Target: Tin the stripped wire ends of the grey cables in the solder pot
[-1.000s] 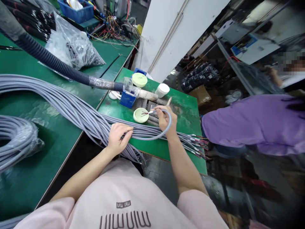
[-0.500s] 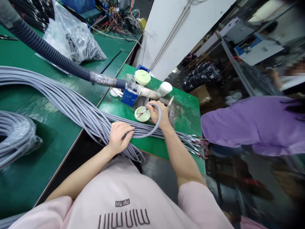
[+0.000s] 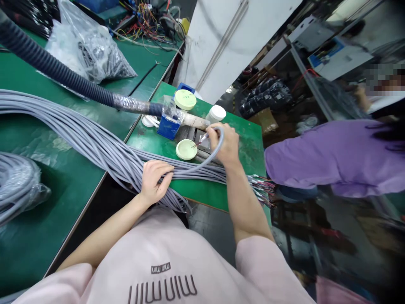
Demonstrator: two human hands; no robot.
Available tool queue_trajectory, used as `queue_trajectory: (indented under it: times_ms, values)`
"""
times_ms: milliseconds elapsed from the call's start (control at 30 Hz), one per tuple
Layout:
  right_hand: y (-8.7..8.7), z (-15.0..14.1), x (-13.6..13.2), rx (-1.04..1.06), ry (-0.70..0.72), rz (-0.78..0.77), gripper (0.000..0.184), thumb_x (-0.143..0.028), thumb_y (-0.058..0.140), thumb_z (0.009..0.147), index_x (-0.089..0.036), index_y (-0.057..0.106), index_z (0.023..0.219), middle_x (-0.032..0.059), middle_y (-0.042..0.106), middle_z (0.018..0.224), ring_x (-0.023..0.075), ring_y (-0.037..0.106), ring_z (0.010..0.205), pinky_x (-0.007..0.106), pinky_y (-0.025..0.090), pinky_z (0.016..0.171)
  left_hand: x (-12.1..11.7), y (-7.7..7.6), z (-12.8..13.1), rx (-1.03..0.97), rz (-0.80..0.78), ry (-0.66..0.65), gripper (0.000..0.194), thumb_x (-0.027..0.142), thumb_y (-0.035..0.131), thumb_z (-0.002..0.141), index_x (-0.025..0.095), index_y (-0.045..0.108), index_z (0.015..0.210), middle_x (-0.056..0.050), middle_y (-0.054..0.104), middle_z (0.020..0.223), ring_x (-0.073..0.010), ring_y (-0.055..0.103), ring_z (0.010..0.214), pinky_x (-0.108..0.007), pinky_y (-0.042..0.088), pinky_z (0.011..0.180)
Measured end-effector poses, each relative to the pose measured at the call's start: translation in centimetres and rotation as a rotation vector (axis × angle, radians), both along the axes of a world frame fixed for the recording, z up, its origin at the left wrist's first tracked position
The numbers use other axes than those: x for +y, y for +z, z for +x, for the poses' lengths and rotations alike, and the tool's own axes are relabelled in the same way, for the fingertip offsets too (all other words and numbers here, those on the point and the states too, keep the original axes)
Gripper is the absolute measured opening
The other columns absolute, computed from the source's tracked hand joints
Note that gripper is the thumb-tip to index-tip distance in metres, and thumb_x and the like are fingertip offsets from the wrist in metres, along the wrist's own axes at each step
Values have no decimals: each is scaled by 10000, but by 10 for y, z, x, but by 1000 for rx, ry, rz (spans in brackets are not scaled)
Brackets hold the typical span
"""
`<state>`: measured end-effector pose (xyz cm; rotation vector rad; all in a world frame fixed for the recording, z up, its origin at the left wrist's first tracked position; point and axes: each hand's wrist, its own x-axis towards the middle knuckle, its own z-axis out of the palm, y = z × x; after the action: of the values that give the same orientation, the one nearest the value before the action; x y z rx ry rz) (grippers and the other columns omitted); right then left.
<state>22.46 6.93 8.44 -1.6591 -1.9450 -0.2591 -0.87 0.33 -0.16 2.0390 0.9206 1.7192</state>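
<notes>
My right hand [image 3: 229, 144] pinches a grey cable [image 3: 206, 161] close to its stripped end, and the cable bends in a loop back toward the left. Thin dark red wires [image 3: 196, 144] stick out of that end, their tips at the right edge of a round, pale green dish [image 3: 185, 157]. My left hand [image 3: 154, 180] lies over the long bundle of grey cables [image 3: 85, 126], its fingers curled on the looped cable where it meets the bundle. The bundle's far ends, with bare coloured wires [image 3: 264, 188], lie at the table's right edge.
A ribbed dark hose [image 3: 69, 76] crosses above the bench, its nozzle beside a blue box [image 3: 168, 128]. Behind the dish stand a yellow-green round lid [image 3: 185, 99] and a white jar [image 3: 216, 113]. A plastic bag [image 3: 95, 55] lies back left; a person in a purple sleeve [image 3: 319, 158] is at right.
My right hand has moved up and right, drawing the wire ends from inside the dish to its right edge. My left hand stays on the bundle.
</notes>
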Motion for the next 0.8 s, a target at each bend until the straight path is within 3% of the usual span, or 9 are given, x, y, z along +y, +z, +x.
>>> queue_trajectory:
  times_ms: [133,333,800]
  values:
    - [2,32,7,-21,-138,15,222,-310,451,915,-211,625,820,56,672,763,239,580,785,354,377,722,1,-3,1,-5,7,21,214,189,614,845,227,625,1055,-47,707,968,-212,640,962,-403,478,869]
    - [-18,63,26,-29,-227,-67,227,-287,434,909,-214,623,805,86,677,791,256,568,802,363,380,726,3,-3,3,-20,26,24,251,189,619,834,232,621,1081,-55,702,979,-228,638,976,-425,487,879]
    - [-44,71,49,-4,-302,-172,182,-237,447,889,-208,609,811,108,664,815,277,552,841,390,375,766,2,1,5,7,30,9,267,157,631,821,226,620,1079,-55,702,970,-221,633,963,-416,482,874]
